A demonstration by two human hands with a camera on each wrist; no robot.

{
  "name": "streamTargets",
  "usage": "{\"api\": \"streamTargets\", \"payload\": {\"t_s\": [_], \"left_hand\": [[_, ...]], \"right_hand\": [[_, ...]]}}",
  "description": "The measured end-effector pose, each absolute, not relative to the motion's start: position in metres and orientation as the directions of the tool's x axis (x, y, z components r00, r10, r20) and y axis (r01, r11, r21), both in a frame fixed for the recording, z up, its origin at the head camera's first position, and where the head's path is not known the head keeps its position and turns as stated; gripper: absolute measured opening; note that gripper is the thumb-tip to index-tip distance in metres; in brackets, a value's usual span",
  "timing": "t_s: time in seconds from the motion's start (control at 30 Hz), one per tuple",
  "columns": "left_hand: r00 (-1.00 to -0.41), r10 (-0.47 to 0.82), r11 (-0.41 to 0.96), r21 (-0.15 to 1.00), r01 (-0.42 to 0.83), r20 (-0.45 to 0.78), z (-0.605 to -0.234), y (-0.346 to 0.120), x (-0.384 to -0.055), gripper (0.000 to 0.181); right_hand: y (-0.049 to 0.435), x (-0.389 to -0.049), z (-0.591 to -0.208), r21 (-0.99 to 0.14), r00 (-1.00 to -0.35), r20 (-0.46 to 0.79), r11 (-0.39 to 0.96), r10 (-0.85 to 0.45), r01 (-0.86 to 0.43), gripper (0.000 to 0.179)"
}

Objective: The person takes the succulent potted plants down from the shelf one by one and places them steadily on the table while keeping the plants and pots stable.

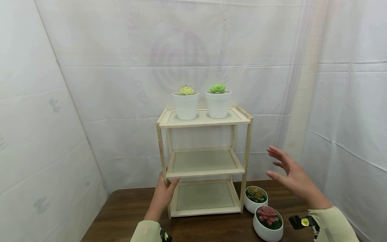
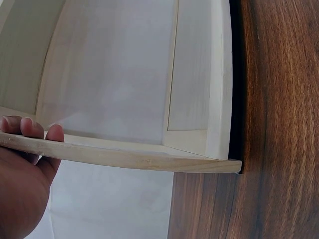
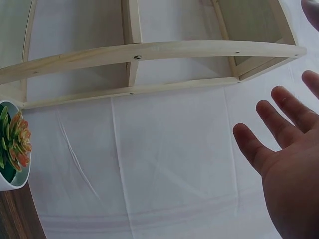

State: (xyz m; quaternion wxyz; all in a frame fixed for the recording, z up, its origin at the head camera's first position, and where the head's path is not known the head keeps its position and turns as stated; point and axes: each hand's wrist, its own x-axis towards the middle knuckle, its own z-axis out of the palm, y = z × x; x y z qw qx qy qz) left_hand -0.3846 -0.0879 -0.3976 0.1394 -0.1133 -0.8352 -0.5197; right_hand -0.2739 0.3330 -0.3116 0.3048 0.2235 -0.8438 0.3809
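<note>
A pale wooden three-tier shelf [image 1: 203, 173] stands on the dark wooden table. My left hand [image 1: 163, 192] grips its left front post near the middle tier; the left wrist view shows fingers [image 2: 31, 127] curled round the post [image 2: 149, 162]. To the right of the shelf my right hand [image 1: 294, 178] is held in the air, fingers spread and holding nothing. On the top tier sit two white pots, one with a yellow-green succulent [image 1: 186, 90], the other with a bright green succulent [image 1: 218, 88].
Two low white bowls, one with an orange-green succulent [image 1: 256, 194] and one with a red succulent [image 1: 268, 215], stand on the table [image 1: 127, 208] by the shelf's right foot. White sheeting [image 1: 115, 84] hangs behind and on both sides.
</note>
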Motion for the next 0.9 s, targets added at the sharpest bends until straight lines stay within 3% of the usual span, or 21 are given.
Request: {"api": "streamTargets", "payload": {"t_s": [0.17, 0.43, 0.9], "left_hand": [[-0.936, 0.046, 0.433, 0.838, 0.333, 0.349, -0.399, -0.088, -0.385, 0.085], [-0.933, 0.042, 0.431, 0.836, 0.339, 0.357, -0.399, -0.088, -0.385, 0.083], [-0.929, 0.052, 0.449, 0.822, 0.349, 0.366, -0.397, -0.087, -0.385, 0.082]], "right_hand": [[0.330, -0.278, -0.311, -0.506, -0.703, 0.695, 0.595, -0.147, -0.624, 0.079], [0.326, -0.281, -0.305, -0.517, -0.740, 0.658, 0.633, -0.137, -0.576, 0.079], [0.321, -0.288, -0.294, -0.499, -0.697, 0.699, 0.591, -0.158, -0.634, 0.079]]}}
